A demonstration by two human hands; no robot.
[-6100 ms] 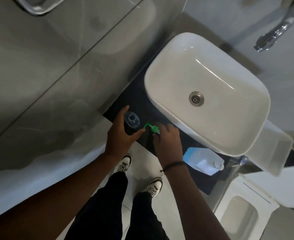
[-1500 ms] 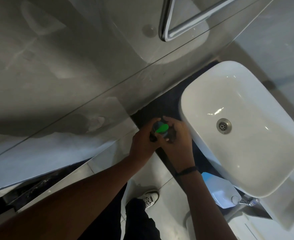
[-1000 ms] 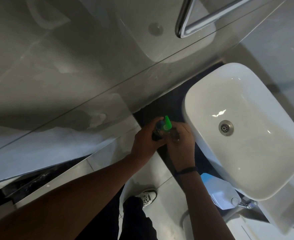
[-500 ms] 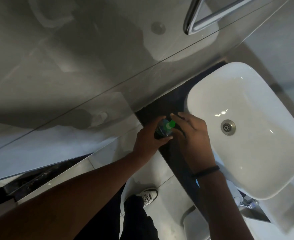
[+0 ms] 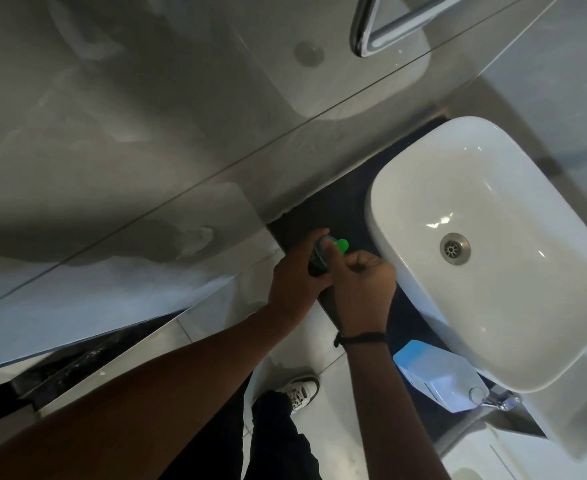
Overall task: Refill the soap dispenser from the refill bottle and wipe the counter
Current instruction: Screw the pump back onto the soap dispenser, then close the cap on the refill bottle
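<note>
The small dark soap dispenser (image 5: 318, 259) with its bright green pump top (image 5: 341, 244) stands at the near left end of the dark bench (image 5: 323, 209), just beside the white oval ceramic basin (image 5: 492, 271). The left hand (image 5: 293, 282) is wrapped around the dispenser's body, fingers curled shut on it to keep it steady. The right hand (image 5: 361, 285) is half closed above it, forefinger and thumb pinching at the green pump top; whether it is turning the top or merely pressing it down cannot be told from this angle.

With the pump sitting on the neck, my reading is that the filling part is either finished and the top is being screwed home, or the top has yet to come off; the liquid level inside is hidden by the hands, so I cannot tell which.

The pale blue and white plastic refill bottle (image 5: 437, 379) lies on its side on the bench, well apart from the dispenser, at the near edge against the basin, with its cap end pointing away from the hands. Neither hand touches it.

No cloth or wipe shows anywhere, so the wiping of the bench looks not yet begun. Below, a white and black trainer (image 5: 300, 393) rests on the pale tiled floor (image 5: 326, 341).
</note>
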